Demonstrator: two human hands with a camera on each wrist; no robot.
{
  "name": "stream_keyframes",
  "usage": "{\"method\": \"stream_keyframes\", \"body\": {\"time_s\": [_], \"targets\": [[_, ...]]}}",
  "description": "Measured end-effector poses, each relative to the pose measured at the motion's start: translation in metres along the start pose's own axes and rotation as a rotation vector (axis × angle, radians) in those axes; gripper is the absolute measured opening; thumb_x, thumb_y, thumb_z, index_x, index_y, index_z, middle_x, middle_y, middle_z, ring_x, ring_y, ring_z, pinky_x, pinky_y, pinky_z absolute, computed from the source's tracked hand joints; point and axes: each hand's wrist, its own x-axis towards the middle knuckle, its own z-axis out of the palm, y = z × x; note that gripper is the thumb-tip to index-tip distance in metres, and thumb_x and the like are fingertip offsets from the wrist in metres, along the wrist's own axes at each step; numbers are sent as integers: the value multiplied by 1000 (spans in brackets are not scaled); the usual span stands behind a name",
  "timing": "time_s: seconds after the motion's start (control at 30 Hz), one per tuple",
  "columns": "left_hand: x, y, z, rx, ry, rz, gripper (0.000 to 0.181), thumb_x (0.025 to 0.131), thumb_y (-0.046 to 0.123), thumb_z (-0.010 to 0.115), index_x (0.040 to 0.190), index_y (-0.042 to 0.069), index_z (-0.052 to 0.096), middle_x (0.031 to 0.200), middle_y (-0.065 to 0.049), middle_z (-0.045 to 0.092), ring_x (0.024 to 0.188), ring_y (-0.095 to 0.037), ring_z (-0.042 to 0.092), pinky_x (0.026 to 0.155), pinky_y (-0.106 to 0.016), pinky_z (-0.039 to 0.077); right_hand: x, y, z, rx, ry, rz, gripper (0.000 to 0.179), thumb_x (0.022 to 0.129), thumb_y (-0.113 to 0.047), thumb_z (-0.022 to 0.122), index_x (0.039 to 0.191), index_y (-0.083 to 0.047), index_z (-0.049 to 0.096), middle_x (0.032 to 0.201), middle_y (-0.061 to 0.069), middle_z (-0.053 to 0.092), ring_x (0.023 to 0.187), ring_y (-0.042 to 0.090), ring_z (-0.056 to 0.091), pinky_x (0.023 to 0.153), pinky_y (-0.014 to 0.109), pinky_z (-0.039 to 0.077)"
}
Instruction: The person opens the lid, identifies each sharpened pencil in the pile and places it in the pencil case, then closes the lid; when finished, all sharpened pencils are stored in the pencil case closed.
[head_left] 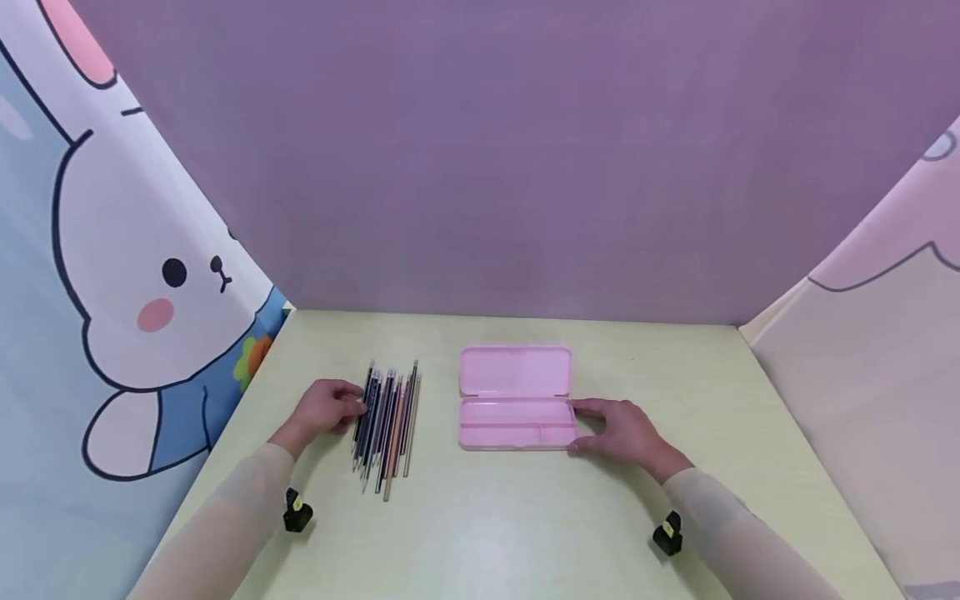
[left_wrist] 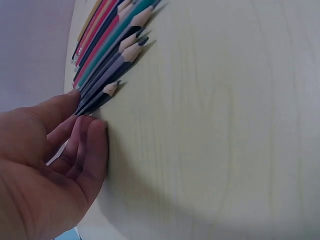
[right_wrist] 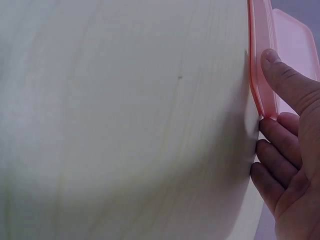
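Observation:
Many pencils (head_left: 387, 425) lie side by side on the left of the table, dark ones at the left edge and several lighter ones at the right. My left hand (head_left: 330, 407) is at their left edge; in the left wrist view its thumb and fingers pinch the end of a dark pencil (left_wrist: 102, 99), though the fingertips partly hide the contact. A pink pencil case (head_left: 498, 425) lies unfolded flat, its lid (head_left: 516, 372) at the back and a divided tray in front. My right hand (head_left: 618, 429) holds its right end, thumb at the front corner, index finger at the back one.
The pale wooden table (head_left: 480, 533) meets a purple backdrop (head_left: 517, 167) behind. A rabbit-print cloth (head_left: 112, 275) borders the left side, and a pink and cream cloth (head_left: 877, 333) the right. Each sleeve has a small black device (head_left: 297, 512) at the wrist.

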Motion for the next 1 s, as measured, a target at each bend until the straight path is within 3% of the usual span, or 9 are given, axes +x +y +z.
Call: {"method": "stream_keyframes", "body": {"time_s": [0.17, 0.53, 1.0], "targets": [[0, -1, -1, 42, 3, 22, 41, 94, 2, 67, 132, -12, 58, 83, -9, 69, 67, -20, 60, 58, -34, 54, 0, 1, 1, 4, 4, -4, 82, 68, -58, 90, 140, -28, 65, 141, 4, 65, 134, 36, 57, 110, 60, 44], [5, 0, -1, 131, 62, -23, 41, 88, 7, 73, 124, -9, 64, 78, -9, 69, 63, -19, 62, 57, -34, 57, -2, -2, 1, 9, 15, 0, 80, 69, -54, 91, 140, -27, 65, 140, 4, 66, 134, 35, 57, 110, 58, 45], [4, 5, 2, 225, 133, -79, 37, 88, 9, 75, 121, -8, 68, 99, -19, 72, 71, -20, 65, 59, -32, 60, -3, -4, 1, 11, 15, 5, 79, 69, -54, 91, 139, -29, 65, 141, 4, 65, 134, 35, 57, 110, 58, 44]]}}
